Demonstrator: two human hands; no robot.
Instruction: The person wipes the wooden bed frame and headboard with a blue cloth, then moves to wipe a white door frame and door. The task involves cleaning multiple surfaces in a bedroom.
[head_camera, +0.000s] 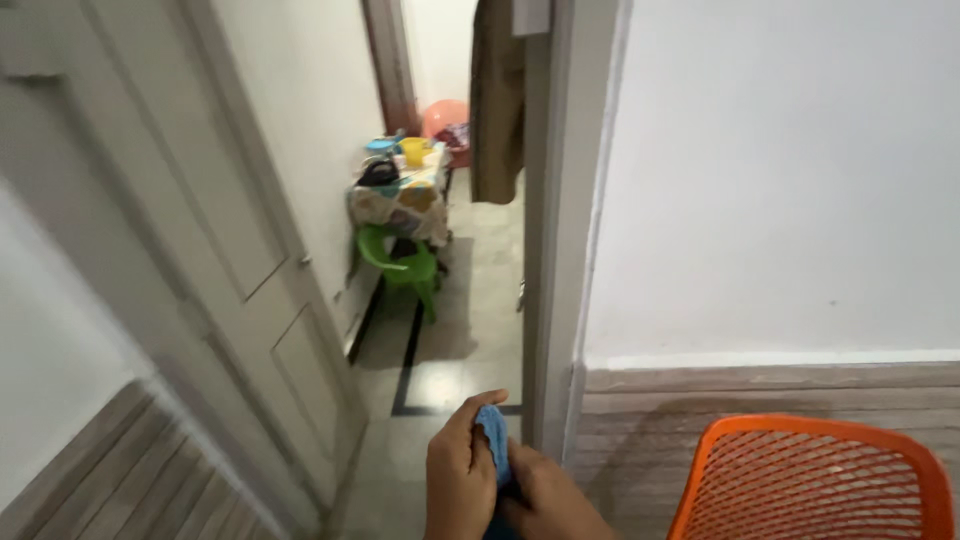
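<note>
Doorway, hall and an orange chair

To your lower right stands an orange mesh chair (815, 480) against the white wall (780, 180). Ahead, you look past the open door (200, 260) into a hall — a green plastic chair (400, 265) sits under a small table with a patterned cloth (405, 205), which carries a yellow cup (413, 150) and a dark object. A brown garment (497, 100) hangs by the door frame.

Blue cloth (494, 440), bunched upright between both hands.
</note>
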